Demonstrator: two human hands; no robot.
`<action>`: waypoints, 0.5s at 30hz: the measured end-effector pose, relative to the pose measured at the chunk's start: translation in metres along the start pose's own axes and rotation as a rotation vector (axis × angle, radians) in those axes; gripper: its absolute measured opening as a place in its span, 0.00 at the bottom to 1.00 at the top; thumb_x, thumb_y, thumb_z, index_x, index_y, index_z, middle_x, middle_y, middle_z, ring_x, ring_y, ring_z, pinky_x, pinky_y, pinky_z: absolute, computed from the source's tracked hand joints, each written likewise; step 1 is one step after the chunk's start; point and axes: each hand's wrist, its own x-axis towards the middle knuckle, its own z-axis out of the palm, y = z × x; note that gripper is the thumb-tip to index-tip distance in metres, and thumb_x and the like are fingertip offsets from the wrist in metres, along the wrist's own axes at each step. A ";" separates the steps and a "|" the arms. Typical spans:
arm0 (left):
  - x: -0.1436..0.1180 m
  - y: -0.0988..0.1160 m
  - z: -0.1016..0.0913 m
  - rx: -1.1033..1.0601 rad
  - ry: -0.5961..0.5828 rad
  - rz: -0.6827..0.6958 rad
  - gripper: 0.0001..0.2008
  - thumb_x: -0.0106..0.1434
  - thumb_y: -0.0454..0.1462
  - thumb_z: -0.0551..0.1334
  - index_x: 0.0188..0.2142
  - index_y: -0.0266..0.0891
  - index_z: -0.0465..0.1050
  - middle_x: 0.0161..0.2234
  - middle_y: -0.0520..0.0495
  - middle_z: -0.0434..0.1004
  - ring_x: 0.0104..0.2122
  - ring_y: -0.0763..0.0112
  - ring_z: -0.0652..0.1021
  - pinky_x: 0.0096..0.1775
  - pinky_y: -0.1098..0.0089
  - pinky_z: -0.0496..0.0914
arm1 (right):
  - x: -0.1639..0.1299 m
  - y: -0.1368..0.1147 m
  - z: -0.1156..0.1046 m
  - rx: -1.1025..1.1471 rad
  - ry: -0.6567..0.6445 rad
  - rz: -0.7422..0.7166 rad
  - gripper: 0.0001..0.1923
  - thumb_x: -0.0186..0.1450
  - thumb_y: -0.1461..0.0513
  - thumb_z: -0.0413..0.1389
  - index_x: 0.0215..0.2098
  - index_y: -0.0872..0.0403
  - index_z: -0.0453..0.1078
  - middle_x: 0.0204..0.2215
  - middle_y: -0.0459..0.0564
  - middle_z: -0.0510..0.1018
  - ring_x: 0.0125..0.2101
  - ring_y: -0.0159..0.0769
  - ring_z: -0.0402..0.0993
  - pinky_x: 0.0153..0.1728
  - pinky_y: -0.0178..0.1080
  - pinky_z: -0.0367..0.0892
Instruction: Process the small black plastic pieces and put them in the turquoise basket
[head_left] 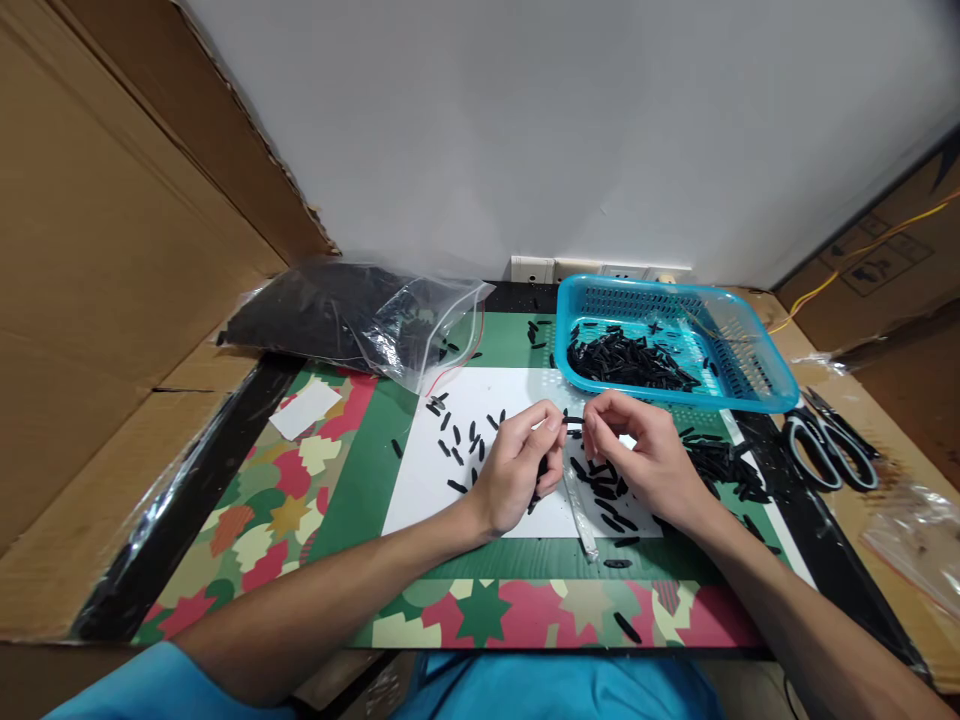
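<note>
Your left hand [517,470] is curled around a few short black tubes [540,480] with its fingertips pinching one black tube piece [574,421] that your right hand [645,455] also pinches from 3 o'clock, over the white sheet [427,480], blue basket [750,380] at 1 o'clock.

Glossy blue plastic basket [757,385], clear shiny plastic bag [390,320], matt cardboard [97,260].

Bench clutter I see around the work area.
Scissors [829,448] lie far right beside a blue basket [757,350]; a clear plastic bag [352,315] of dark stuff sits back left, a white paper slip [305,409] on the patterned mat [255,510], cardboard walls [112,260] alongside.
</note>
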 end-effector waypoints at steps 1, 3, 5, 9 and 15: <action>0.000 0.000 0.000 0.002 0.002 0.001 0.18 0.75 0.52 0.55 0.35 0.42 0.61 0.15 0.61 0.61 0.14 0.79 0.59 0.21 0.76 0.57 | 0.000 0.000 0.000 -0.002 0.001 -0.002 0.11 0.75 0.57 0.55 0.34 0.52 0.68 0.26 0.44 0.73 0.26 0.32 0.68 0.31 0.35 0.65; 0.000 0.000 0.000 0.008 0.003 0.002 0.19 0.75 0.52 0.55 0.35 0.42 0.61 0.15 0.60 0.61 0.14 0.79 0.59 0.21 0.76 0.57 | 0.001 -0.001 0.001 -0.011 0.005 -0.003 0.11 0.74 0.58 0.55 0.34 0.52 0.69 0.26 0.44 0.73 0.26 0.32 0.68 0.30 0.35 0.64; -0.001 0.000 0.000 0.012 0.004 0.002 0.19 0.75 0.52 0.55 0.35 0.42 0.61 0.15 0.60 0.62 0.14 0.78 0.59 0.21 0.76 0.57 | 0.002 -0.002 0.001 -0.025 0.008 -0.001 0.10 0.73 0.58 0.56 0.34 0.52 0.69 0.25 0.44 0.73 0.26 0.32 0.68 0.30 0.35 0.64; -0.001 -0.002 0.000 0.006 0.001 0.000 0.19 0.75 0.52 0.55 0.34 0.42 0.61 0.15 0.60 0.62 0.14 0.79 0.59 0.21 0.76 0.57 | 0.003 -0.003 0.001 -0.043 0.012 -0.003 0.10 0.72 0.58 0.56 0.33 0.53 0.70 0.26 0.44 0.75 0.26 0.32 0.69 0.30 0.35 0.65; 0.000 -0.003 0.000 0.019 0.026 0.001 0.20 0.75 0.53 0.55 0.34 0.42 0.62 0.15 0.60 0.61 0.15 0.79 0.59 0.22 0.76 0.58 | 0.000 -0.003 0.001 -0.097 0.060 -0.042 0.10 0.72 0.59 0.56 0.33 0.52 0.70 0.24 0.45 0.75 0.24 0.33 0.71 0.27 0.35 0.66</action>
